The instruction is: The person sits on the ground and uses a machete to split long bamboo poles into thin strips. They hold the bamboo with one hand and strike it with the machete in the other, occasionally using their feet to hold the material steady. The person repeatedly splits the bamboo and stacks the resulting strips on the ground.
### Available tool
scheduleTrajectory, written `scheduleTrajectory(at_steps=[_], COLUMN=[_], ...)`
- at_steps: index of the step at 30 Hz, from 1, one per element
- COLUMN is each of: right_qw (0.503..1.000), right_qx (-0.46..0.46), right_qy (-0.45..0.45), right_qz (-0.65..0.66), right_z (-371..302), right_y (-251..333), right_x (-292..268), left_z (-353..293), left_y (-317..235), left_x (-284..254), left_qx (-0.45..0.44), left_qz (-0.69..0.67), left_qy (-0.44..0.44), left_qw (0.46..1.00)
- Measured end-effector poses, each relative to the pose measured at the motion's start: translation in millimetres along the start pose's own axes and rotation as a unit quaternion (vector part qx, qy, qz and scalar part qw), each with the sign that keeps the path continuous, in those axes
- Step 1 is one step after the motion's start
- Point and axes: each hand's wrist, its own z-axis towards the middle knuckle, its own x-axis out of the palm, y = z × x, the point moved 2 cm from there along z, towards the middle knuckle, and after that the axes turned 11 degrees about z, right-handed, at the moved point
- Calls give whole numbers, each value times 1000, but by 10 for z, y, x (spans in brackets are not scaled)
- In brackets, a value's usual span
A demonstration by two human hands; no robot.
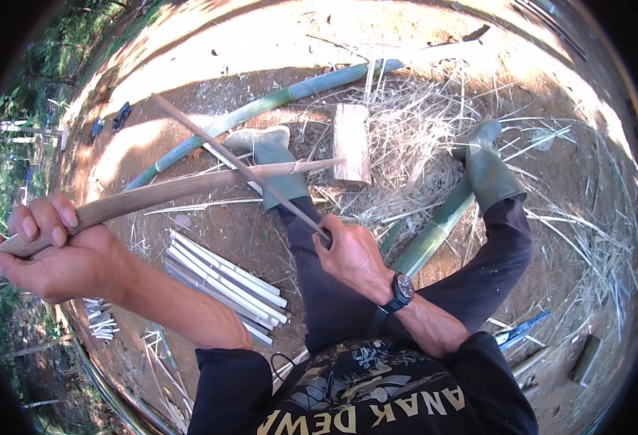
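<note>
My left hand (61, 254) is closed around the thick end of a long, curved wooden stick (167, 190), which tapers toward the middle of the view. My right hand (355, 254), with a watch on the wrist, grips the dark end of a long, slim, brownish bar (206, 139). Whether the bar is a blade or a file I cannot tell. It slants up to the left and crosses over the stick; whether the two touch is unclear. Beyond the stick's thin tip stands a short wooden block (351, 145).
A long green bamboo pole (261, 107) lies across the ground ahead. Another bamboo length (435, 232) lies between my legs. Pale split strips (225, 279) are bundled below my left forearm. Shavings (420, 138) pile around the block. A blue-handled tool (522, 330) lies at right.
</note>
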Motion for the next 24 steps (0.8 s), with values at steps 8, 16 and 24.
scheduleTrajectory(at_steps=[8, 16, 24], right_qw=[997, 996, 998], right_qx=[66, 60, 32], right_qy=[-32, -42, -32], right_qz=[-19, -44, -40], right_z=[31, 69, 54], right_y=[-335, -600, -361], right_x=[36, 114, 103], left_z=[62, 167, 143], left_y=[54, 139, 124], left_x=[-14, -115, -80], left_qx=[14, 18, 31], left_qz=[18, -33, 8], left_qy=[7, 43, 24], left_qw=[1000, 998, 999])
